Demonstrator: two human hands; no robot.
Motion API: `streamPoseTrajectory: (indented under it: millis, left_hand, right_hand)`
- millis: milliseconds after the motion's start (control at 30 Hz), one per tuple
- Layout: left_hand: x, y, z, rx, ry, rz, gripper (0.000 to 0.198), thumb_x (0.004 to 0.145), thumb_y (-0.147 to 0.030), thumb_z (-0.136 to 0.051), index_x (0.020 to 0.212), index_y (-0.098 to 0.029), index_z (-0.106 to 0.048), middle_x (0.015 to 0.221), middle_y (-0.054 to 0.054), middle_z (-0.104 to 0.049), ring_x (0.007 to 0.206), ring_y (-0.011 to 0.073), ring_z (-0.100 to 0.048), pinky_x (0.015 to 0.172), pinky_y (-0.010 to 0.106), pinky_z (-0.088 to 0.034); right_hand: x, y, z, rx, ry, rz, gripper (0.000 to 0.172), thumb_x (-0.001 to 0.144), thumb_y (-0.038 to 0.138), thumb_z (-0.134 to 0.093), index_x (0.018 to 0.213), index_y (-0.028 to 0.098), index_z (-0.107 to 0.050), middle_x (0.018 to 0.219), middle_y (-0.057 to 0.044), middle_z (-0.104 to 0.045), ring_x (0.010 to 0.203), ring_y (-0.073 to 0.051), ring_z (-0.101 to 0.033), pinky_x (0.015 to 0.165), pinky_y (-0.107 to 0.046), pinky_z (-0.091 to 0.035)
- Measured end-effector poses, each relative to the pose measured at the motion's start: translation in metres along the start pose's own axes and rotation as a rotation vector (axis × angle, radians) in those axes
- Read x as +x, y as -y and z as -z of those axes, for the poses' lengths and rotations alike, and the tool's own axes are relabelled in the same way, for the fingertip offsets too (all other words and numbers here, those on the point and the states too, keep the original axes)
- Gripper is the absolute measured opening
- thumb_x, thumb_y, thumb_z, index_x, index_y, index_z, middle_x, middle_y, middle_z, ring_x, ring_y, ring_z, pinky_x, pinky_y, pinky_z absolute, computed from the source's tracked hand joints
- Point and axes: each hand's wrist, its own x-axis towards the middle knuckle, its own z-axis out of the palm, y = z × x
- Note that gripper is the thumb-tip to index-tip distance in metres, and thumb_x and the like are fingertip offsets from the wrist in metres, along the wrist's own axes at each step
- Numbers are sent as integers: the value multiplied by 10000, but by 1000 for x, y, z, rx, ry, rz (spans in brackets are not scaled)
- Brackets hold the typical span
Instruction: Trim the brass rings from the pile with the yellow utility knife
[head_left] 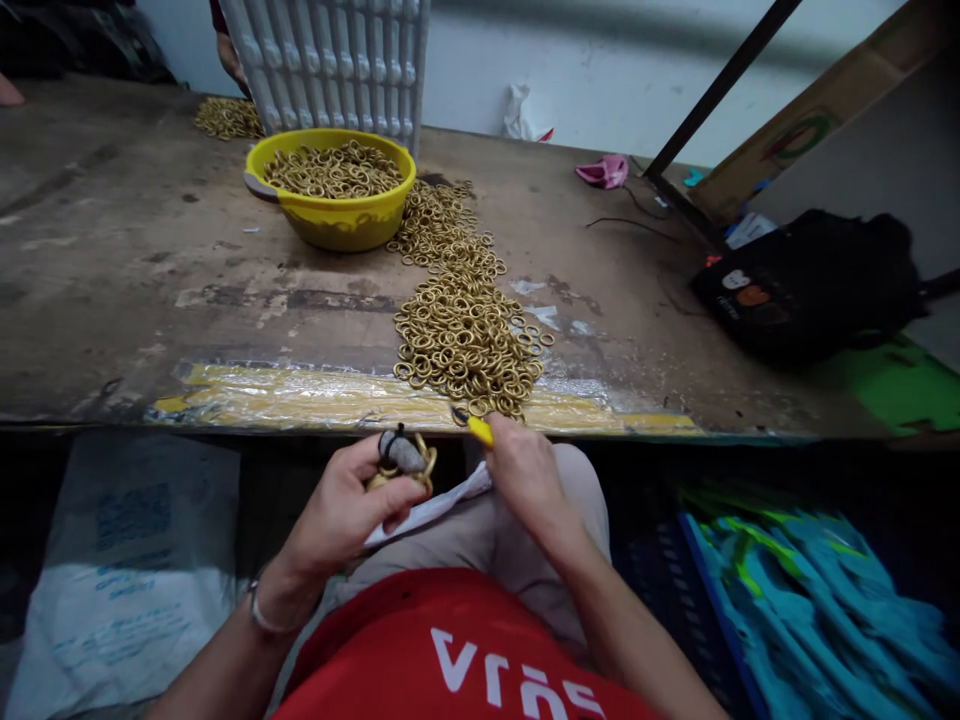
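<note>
My left hand (346,508) is closed round a small bunch of brass rings (409,466) just below the table's front edge, with a dark wrapping on the thumb tip. My right hand (525,470) is closed on a yellow-handled tool (480,430) whose tip touches the nearest rings of a large loose pile of brass rings (465,335) on the worn wooden table (150,300). A white cloth strip (435,505) lies across my lap between both hands.
A yellow bowl (334,215) full of rings stands at the back of the table, with a white slatted crate (337,60) and another person's hand (229,55) behind it. A black bag (810,285) sits at the right. White sacks (127,580) lie on the floor at the left, blue material (810,590) at the right.
</note>
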Motion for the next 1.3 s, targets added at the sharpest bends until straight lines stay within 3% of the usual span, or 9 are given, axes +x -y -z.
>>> streamPoseTrajectory:
  millis: [100,233,300,400,567,733,900,1033,1300]
  left_hand:
    - [-8,1,2,-153,89,3,193,747,-265,-751,768,-148,-599,594,-26,-567,412,58,-447,374,160,-347]
    - [-5,8,-2,-246,73,-18,205,748,-274,-760,818,-150,-613,632,-28,-554,423,42,-425,376,147,-321]
    - [0,12,-3,-223,91,-22,186,757,-256,-756,823,-150,-617,695,-18,-561,455,38,-433,396,146,-329]
    - [3,17,-4,-174,101,-8,160,766,-216,-748,831,-153,-616,710,-25,-551,468,30,-419,413,143,-327]
    - [2,19,-3,-160,119,21,171,820,-279,-703,840,-147,-597,648,6,-625,442,40,-428,404,139,-325]
    - [6,18,-7,-328,219,101,361,760,-422,-736,950,-146,-601,701,49,-661,511,121,-576,357,150,-348]
    - [12,19,-16,-192,185,168,291,797,-390,-708,862,-121,-617,662,51,-658,496,100,-558,361,138,-339]
    - [14,16,-17,-206,189,150,284,789,-376,-716,878,-119,-632,700,46,-653,537,104,-570,383,143,-364]
    - [10,14,-21,-307,160,212,279,776,-348,-730,907,-133,-610,703,21,-625,527,101,-594,356,122,-317]
  right_hand:
    - [4,-6,1,353,-9,-23,192,911,213,-509,743,173,-593,651,-31,-605,592,-143,-534,560,-245,-340]
    - [-5,9,4,1241,344,-28,342,894,496,-537,810,170,-598,606,30,-554,412,-64,-363,411,-205,-293]
    - [-10,20,4,1508,465,-116,364,831,520,-621,854,157,-607,583,51,-524,378,-37,-310,373,-183,-250]
    - [-14,28,3,1680,510,-209,352,723,446,-759,834,146,-615,546,66,-496,380,-25,-323,364,-162,-248]
    - [-14,24,10,1734,429,-293,327,672,364,-807,820,158,-600,522,83,-478,377,-20,-329,371,-153,-273]
    - [-11,21,18,1559,379,-187,264,733,372,-755,764,158,-604,490,78,-457,395,-43,-370,372,-156,-276]
    - [-11,27,19,1506,368,-105,248,765,373,-726,735,160,-602,483,66,-484,396,-57,-412,378,-167,-310]
    - [-15,26,18,1562,301,-122,221,762,347,-739,842,169,-635,502,71,-505,405,-55,-416,393,-165,-323]
    - [-21,21,14,1494,148,-58,167,768,305,-737,853,180,-667,785,0,-651,497,-61,-506,441,-181,-410]
